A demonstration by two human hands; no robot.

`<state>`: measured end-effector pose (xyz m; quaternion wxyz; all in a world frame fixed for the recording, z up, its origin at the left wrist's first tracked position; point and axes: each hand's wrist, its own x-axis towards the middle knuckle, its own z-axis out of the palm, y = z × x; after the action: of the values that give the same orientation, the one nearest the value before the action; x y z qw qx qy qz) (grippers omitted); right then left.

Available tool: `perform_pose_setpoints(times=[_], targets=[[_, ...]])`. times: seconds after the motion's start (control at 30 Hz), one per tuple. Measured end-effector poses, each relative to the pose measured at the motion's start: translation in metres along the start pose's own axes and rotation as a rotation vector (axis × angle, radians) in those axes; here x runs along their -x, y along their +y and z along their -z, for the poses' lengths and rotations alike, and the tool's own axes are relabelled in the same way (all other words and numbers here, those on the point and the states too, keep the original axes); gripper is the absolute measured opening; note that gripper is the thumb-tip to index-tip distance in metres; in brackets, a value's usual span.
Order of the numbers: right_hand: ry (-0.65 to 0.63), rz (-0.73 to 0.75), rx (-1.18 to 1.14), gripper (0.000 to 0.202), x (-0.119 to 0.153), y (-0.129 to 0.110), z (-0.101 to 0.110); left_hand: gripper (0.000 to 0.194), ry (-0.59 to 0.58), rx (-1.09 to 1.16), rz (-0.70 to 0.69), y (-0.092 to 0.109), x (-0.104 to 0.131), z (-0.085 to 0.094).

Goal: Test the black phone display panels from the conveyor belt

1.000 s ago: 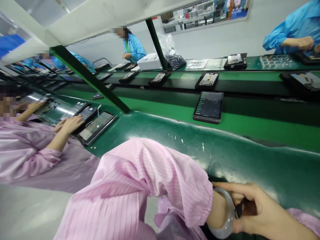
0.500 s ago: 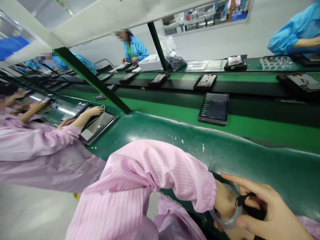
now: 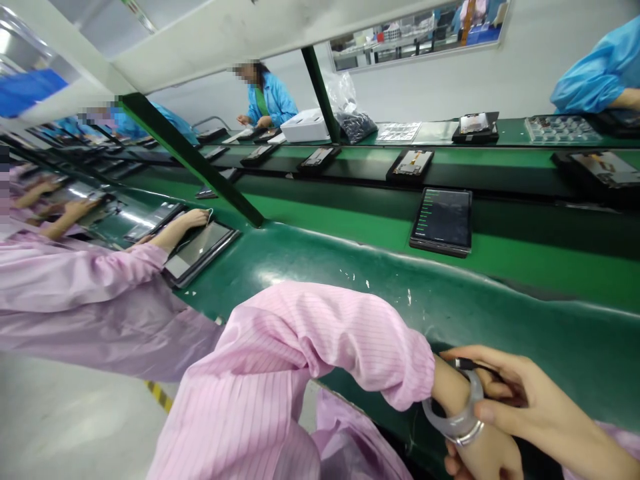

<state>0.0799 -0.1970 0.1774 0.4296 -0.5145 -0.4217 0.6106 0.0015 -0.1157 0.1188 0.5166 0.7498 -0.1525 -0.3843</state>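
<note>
My right hand (image 3: 535, 400) reaches in from the lower right, with its fingers closed on a thin black cable. The cable's black plug (image 3: 465, 364) sticks out past the index finger, with a metal tip. Just below it, my left hand (image 3: 487, 460) points down at the bottom edge, its fingers curled and partly hidden. What it holds, if anything, I cannot make out. A pale bangle (image 3: 457, 423) and a thin silver one circle the left wrist, and the right thumb touches the pale one. The nearest device is a tablet (image 3: 441, 220) with green text, lying on the green belt.
A green bench (image 3: 320, 260) with a raised edge fronts the belt. To my left, a co-worker in pink handles a tablet (image 3: 203, 250). A slanted green post (image 3: 190, 160) crosses the left. Opened devices in black trays (image 3: 410, 163) line the row beyond; people in blue work farther back.
My left hand has turned, showing its back and a silver bangle. The cable's plug now shows clearly at my right fingers. The tablet on the belt sits slightly farther right.
</note>
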Motion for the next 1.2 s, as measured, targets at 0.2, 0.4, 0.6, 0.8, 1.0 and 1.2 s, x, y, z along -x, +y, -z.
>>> perform_pose_setpoints(times=[0.2,0.4,0.6,0.8,1.0,1.2], targets=[[0.163,0.077,-0.076,0.046,-0.014,-0.006,0.013,0.017,-0.431,0.215,0.147,0.001,0.002,0.01],[0.375,0.107,-0.404,0.051,-0.026,0.02,0.035,0.024,-0.168,0.479,-0.182,-0.02,0.063,0.037],[0.366,0.09,-0.683,0.045,-0.038,0.081,0.055,0.026,0.438,0.557,-0.213,-0.089,0.085,0.05],[0.593,0.004,-0.676,0.04,-0.029,0.118,0.078,0.048,0.627,0.699,-0.27,-0.118,0.072,0.044],[0.61,-0.096,-0.668,0.049,-0.021,0.145,0.097,0.068,0.606,0.718,-0.348,-0.117,0.07,0.044],[0.68,-0.073,-0.666,0.042,-0.022,0.159,0.092,0.068,0.603,0.75,-0.391,-0.125,0.065,0.044]])
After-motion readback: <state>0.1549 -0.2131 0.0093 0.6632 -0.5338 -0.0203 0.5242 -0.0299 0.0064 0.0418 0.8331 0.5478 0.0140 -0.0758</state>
